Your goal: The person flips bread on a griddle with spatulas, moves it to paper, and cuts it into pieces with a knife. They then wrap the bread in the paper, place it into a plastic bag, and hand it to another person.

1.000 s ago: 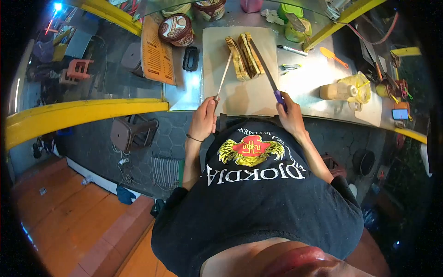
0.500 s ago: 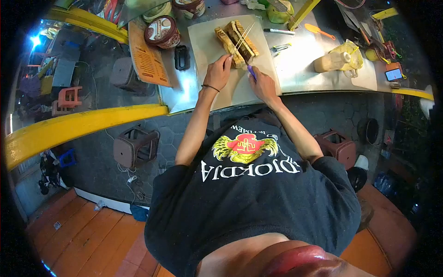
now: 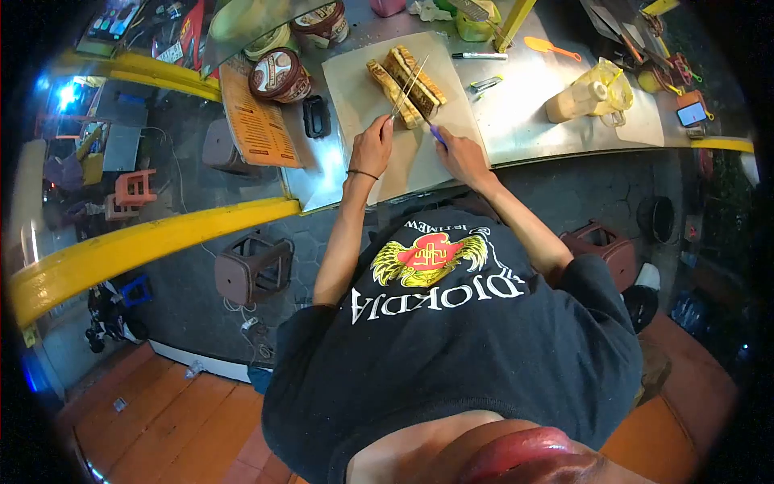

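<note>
Two long pieces of browned, filled bread lie side by side on a sheet of brown paper (image 3: pixel 347 77): a left piece (image 3: pixel 387 84) and a right piece (image 3: pixel 419 77). My left hand (image 3: pixel 372 148), at the paper's near side, pinches the lower ends of thin wooden sticks (image 3: pixel 414 81), which reach up across the bread. Beside it, my right hand (image 3: pixel 463 155) is closed on the purple handle (image 3: pixel 438 135) of a knife. The blade points up to the near end of the right piece; its tip is hard to make out.
Left of the paper are a black tray (image 3: pixel 316 117), brown tubs (image 3: pixel 280 75) and an orange printed menu (image 3: pixel 260 117). To the right lie a marker (image 3: pixel 480 56), an orange spatula (image 3: pixel 552 48), a squeeze bottle (image 3: pixel 576 102) and a yellow jug (image 3: pixel 617 89).
My left hand has shifted slightly left and down with the sticks. The two bread pieces sit a little differently, and the whole view has tilted slightly.
</note>
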Demonstrator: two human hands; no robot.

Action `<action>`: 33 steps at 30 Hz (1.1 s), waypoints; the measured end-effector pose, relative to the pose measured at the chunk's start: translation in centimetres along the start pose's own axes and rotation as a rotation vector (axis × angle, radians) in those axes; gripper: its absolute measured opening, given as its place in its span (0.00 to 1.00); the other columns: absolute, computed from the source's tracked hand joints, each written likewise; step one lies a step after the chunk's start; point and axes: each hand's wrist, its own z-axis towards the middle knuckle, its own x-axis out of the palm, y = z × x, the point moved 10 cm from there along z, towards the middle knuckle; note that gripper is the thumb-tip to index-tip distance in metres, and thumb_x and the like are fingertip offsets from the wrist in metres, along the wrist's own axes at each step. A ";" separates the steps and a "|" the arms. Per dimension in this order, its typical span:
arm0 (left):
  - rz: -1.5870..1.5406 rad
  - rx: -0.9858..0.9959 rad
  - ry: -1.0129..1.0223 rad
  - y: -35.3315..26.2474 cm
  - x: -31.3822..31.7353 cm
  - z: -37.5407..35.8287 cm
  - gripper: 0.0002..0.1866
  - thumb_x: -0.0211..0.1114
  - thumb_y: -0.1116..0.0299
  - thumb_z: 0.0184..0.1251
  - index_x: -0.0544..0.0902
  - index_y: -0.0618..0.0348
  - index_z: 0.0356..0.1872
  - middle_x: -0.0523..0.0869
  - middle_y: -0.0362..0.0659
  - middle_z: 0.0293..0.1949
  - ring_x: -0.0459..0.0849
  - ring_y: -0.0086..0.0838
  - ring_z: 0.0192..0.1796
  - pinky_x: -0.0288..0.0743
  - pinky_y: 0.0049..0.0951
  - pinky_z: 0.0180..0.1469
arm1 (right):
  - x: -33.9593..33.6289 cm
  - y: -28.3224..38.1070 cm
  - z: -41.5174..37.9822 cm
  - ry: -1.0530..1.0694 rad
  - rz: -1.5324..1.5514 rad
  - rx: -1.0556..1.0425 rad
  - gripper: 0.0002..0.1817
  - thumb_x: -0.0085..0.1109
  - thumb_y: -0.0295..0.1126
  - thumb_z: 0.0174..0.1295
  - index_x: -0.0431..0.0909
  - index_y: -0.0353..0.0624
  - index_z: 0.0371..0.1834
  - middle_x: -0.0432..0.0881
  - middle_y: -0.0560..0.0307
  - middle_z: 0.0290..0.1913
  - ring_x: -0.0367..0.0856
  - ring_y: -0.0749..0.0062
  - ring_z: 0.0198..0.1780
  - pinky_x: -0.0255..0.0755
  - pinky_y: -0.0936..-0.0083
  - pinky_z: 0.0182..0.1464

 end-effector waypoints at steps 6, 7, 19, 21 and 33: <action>0.029 -0.039 -0.006 0.7 -2.3 -1.1 0.18 0.53 0.57 0.75 0.81 0.60 0.53 0.85 0.61 0.39 0.84 0.56 0.44 0.78 0.47 0.44 | -0.1 1.1 0.9 0.004 -0.015 -0.033 0.15 0.53 0.36 0.66 0.75 0.43 0.53 0.81 0.39 0.22 0.82 0.42 0.26 0.74 0.48 0.29; 0.073 -0.061 0.008 0.7 -2.3 -1.2 0.18 0.53 0.57 0.75 0.81 0.59 0.53 0.85 0.60 0.39 0.84 0.56 0.44 0.78 0.47 0.44 | 0.3 1.2 2.0 -0.017 -0.030 -0.023 0.16 0.53 0.36 0.65 0.75 0.43 0.53 0.81 0.39 0.22 0.82 0.42 0.26 0.74 0.47 0.29; 0.011 -0.030 -0.070 2.0 -0.1 -3.0 0.18 0.54 0.58 0.76 0.80 0.59 0.56 0.85 0.61 0.39 0.86 0.54 0.41 0.78 0.42 0.41 | 0.7 0.7 0.4 0.031 -0.066 0.009 0.18 0.52 0.38 0.66 0.75 0.45 0.57 0.82 0.40 0.24 0.82 0.42 0.26 0.73 0.49 0.29; 0.021 -0.027 -0.085 2.9 0.1 -3.3 0.18 0.54 0.58 0.75 0.80 0.58 0.56 0.85 0.61 0.38 0.85 0.56 0.41 0.78 0.45 0.40 | -0.2 -0.2 -3.4 0.161 -0.094 0.092 0.20 0.52 0.38 0.66 0.74 0.47 0.59 0.82 0.40 0.25 0.82 0.42 0.27 0.74 0.49 0.30; -0.030 0.040 -0.144 3.3 0.6 -2.6 0.17 0.54 0.60 0.75 0.80 0.60 0.55 0.85 0.61 0.38 0.85 0.56 0.42 0.78 0.47 0.40 | -1.8 -1.5 -8.0 -0.020 -0.038 -0.093 0.19 0.54 0.36 0.66 0.74 0.52 0.61 0.81 0.41 0.23 0.82 0.45 0.26 0.74 0.50 0.28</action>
